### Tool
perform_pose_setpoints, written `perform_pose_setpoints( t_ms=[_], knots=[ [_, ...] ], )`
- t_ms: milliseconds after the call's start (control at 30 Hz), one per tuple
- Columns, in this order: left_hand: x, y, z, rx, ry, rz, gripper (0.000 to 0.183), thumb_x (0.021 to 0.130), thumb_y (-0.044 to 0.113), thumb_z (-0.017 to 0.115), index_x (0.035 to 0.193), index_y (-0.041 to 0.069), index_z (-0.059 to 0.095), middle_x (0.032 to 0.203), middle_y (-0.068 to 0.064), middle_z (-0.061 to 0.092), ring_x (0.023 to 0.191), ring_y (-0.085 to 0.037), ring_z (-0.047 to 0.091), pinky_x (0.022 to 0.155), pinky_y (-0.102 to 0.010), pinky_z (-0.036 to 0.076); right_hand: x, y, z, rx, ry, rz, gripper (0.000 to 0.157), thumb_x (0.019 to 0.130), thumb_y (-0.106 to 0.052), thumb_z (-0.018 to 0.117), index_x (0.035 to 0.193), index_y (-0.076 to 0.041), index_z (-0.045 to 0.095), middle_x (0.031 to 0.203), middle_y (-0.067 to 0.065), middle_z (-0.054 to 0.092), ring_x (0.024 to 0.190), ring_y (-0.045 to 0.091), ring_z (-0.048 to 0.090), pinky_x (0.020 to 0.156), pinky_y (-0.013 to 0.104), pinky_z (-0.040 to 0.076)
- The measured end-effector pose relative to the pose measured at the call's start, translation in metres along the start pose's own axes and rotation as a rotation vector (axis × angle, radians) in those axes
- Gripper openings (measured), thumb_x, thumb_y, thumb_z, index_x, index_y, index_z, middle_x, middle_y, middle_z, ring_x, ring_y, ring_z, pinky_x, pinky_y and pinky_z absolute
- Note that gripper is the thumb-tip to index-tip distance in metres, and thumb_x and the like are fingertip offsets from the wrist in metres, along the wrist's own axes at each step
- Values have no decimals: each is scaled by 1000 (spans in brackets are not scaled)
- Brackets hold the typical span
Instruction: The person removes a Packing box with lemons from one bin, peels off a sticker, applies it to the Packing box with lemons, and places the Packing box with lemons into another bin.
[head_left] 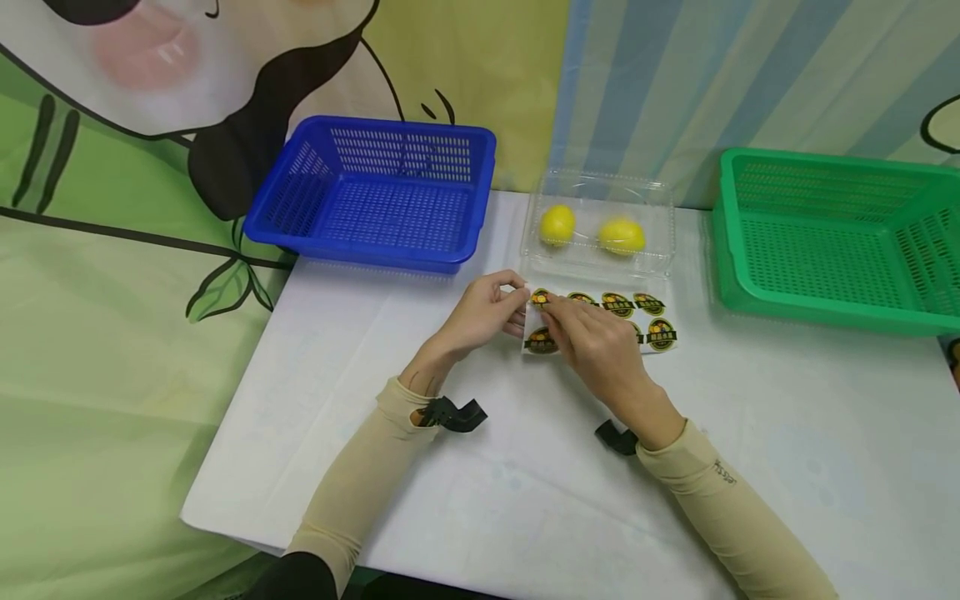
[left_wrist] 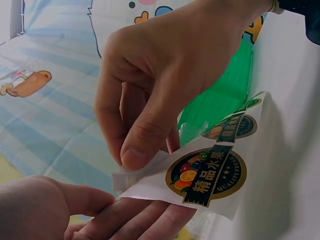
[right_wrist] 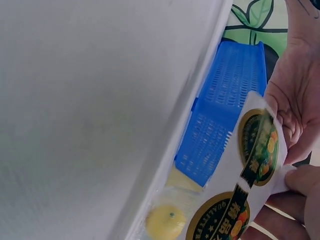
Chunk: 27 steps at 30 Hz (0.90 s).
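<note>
A sticker sheet (head_left: 600, 321) is lifted at its near-left corner off the white table (head_left: 787, 433), just in front of a clear box (head_left: 600, 221) holding two lemons (head_left: 558, 223). The corner is pinched by the left hand (head_left: 483, 312), while a sticker's (left_wrist: 206, 175) edge is picked at by the right hand (head_left: 592, 342); the hands are close together. The label could be torn or creased if peeled too sharply, or folded onto itself. "精品水果" and "QUALITY" can be read on the labels. A blue basket (head_left: 378, 196) and a green basket (head_left: 832, 237) flank the box.
</note>
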<state>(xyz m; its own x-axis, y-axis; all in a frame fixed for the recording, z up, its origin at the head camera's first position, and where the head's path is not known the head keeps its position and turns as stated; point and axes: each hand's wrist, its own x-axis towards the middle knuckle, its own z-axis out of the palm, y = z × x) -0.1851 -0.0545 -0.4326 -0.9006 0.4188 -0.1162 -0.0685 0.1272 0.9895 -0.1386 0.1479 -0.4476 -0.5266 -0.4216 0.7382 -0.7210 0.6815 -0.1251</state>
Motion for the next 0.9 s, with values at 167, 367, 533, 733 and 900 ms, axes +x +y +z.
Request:
perform_pose_setpoints(
  t_ms=[167,367,533,733,900],
  knots=[
    [1,1,1,-4,9,-3,16,106,14,57,107,0,65,69,-10,68,69,-19,72,71,-43,66,1,0,-4,44,-24,56,14,95,-3,75,108,0,72,93,14,78,76,28,77,65,40,63],
    [0,4,1,-6,-13,3,16,107,13,56,108,-1,64,80,-19,75,71,-20,75,72,-44,66,6,1,-11,172,-3,144,15,89,4,77,104,3,73,92,16,79,80,29,78,67,40,64],
    [-1,5,1,-10,17,-28,17,107,13,55,109,-2,64,82,-22,75,69,-20,75,71,-43,66,8,4,-14,258,22,278,12,91,3,76,103,2,74,93,14,80,82,27,79,68,40,64],
    [-5,-2,-2,32,93,-100,20,105,13,55,111,-4,64,67,-11,69,59,-19,70,72,-52,64,8,9,-21,285,84,395,10,94,-2,76,103,0,76,93,11,81,82,26,80,76,24,62],
    [-11,-14,-9,125,87,-153,18,102,10,53,108,-4,62,67,-15,70,55,-19,70,64,-47,64,10,14,-30,278,112,408,10,94,-1,74,105,1,76,95,12,80,84,29,80,86,4,51]
  ],
)
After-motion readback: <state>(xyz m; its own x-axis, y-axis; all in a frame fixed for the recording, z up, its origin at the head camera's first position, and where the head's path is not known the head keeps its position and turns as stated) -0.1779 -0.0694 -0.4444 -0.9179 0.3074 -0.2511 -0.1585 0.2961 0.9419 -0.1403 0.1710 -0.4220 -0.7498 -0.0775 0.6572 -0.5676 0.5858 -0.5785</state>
